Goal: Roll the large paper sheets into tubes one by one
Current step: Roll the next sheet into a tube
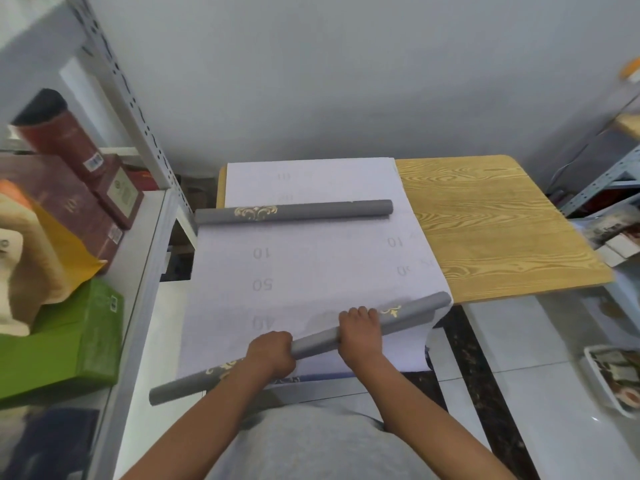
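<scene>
Both hands are gripping a grey paper tube (311,341) w/ gold ornament print, which is lying at a slant across the near end of the desk (491,230). The left hand (272,353) is curling its fingers round the tube nr the middle, knuckles up; the right hand (358,329) is wrapping over the tube just to the right of it, fingers bent over the far side. The tube's left end is sticking out past the left hand, beyond the desk edge; its right end is reaching well past the right hand. Under & beyond the hands a white paper sheet (304,265) is lying flat, printed w/ faint mirrored numbers, its near edge hanging over the desk edge toward the person's grey shirt (311,445). Further ahead of the hands a second grey tube (294,211) is resting across the sheet, well apart from the held one. To the right of the hands, bare wood-grain desk top is showing. Left of the left hand a white shelf (145,271) is carrying a green box (69,341), an orange bag (59,244) & dark red boxes (69,195).
</scene>
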